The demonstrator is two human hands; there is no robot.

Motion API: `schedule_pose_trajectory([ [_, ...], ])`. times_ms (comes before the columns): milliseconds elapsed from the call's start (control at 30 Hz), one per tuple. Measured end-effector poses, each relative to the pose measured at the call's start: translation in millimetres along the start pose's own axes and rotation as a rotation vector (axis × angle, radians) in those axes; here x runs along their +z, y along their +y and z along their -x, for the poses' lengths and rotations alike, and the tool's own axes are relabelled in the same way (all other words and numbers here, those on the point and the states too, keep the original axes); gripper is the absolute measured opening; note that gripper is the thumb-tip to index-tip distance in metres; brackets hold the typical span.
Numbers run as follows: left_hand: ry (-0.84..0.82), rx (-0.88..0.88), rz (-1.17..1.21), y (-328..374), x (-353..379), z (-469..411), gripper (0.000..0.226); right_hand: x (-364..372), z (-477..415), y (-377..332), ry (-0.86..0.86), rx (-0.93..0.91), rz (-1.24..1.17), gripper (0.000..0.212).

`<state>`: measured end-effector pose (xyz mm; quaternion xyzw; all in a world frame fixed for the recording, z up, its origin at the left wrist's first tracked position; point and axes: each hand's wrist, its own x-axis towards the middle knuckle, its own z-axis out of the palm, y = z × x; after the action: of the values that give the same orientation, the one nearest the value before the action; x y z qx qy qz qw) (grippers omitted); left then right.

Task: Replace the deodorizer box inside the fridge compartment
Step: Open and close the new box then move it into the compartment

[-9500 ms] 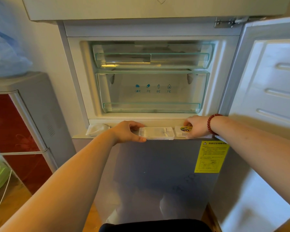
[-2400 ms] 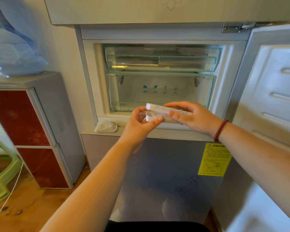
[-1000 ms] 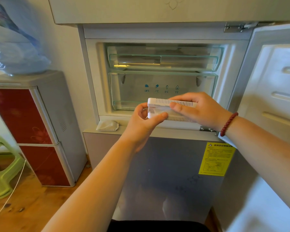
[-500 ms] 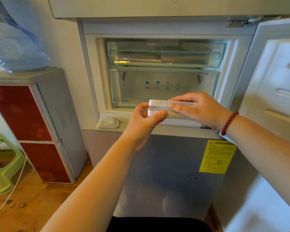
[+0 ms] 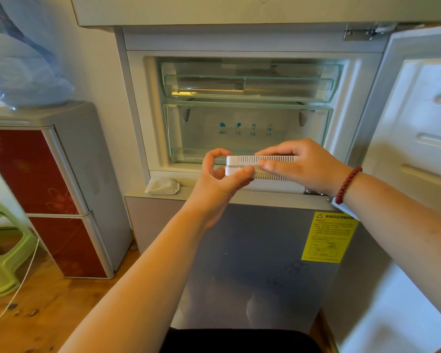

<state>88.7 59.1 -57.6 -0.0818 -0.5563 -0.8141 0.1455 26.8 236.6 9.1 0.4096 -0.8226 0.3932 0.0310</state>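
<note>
I hold a white slatted deodorizer box [image 5: 242,160] in front of the open fridge compartment [image 5: 247,110], just above its bottom ledge. My left hand [image 5: 222,179] pinches the box's left end between thumb and fingers. My right hand [image 5: 303,165], with a red bead bracelet at the wrist, grips the box's right half from the top and front. The box shows two halves with a narrow seam between them. A white sachet [image 5: 162,186] lies on the ledge at the left.
Two clear drawers [image 5: 250,82] fill the compartment. The white fridge door [image 5: 418,149] stands open on the right. A yellow warning label [image 5: 329,238] is on the lower door. A small red-fronted fridge [image 5: 51,189] and a green stool [image 5: 3,250] stand to the left.
Both hands lifted the box off the ledge and now hold it in front of the lower drawer. Over the last second the box and hands have barely shifted.
</note>
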Motion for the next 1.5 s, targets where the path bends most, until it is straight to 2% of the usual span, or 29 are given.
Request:
schedule_pose_trajectory([
  [167, -0.019, 0.009, 0.028, 2, 1, 1, 0.05, -2, 0, -2, -0.008, -0.01, 0.006, 0.016],
  [467, -0.011, 0.055, -0.01, -1, 1, 5, 0.018, 1, -3, 0, -0.049, 0.036, 0.047, 0.025],
  [700, 0.155, 0.124, -0.228, -8, 12, 2, 0.044, 9, -5, 0, -0.023, 0.04, 0.054, 0.027],
  [867, 0.399, 0.02, -0.116, -5, 24, -3, 0.057, 12, -7, -3, -0.022, 0.037, 0.074, 0.028],
  [967, 0.479, -0.006, -0.068, -4, 26, -5, 0.06, 13, -6, -6, -0.064, 0.032, 0.104, 0.031],
  [1100, 0.502, -0.031, 0.03, 6, 26, -7, 0.055, 7, -1, -8, -0.093, 0.02, 0.072, 0.034],
  [1233, 0.503, -0.032, 0.124, 14, 19, -10, 0.048, -6, 8, -11, -0.057, 0.005, -0.064, 0.045],
  [1333, 0.494, -0.014, 0.168, 17, 13, -11, 0.045, -9, 13, -10, -0.037, -0.006, -0.155, 0.041],
  [1500, 0.495, -0.015, 0.194, 15, 7, -12, 0.041, 5, 14, -10, 0.01, -0.107, -0.145, 0.044],
])
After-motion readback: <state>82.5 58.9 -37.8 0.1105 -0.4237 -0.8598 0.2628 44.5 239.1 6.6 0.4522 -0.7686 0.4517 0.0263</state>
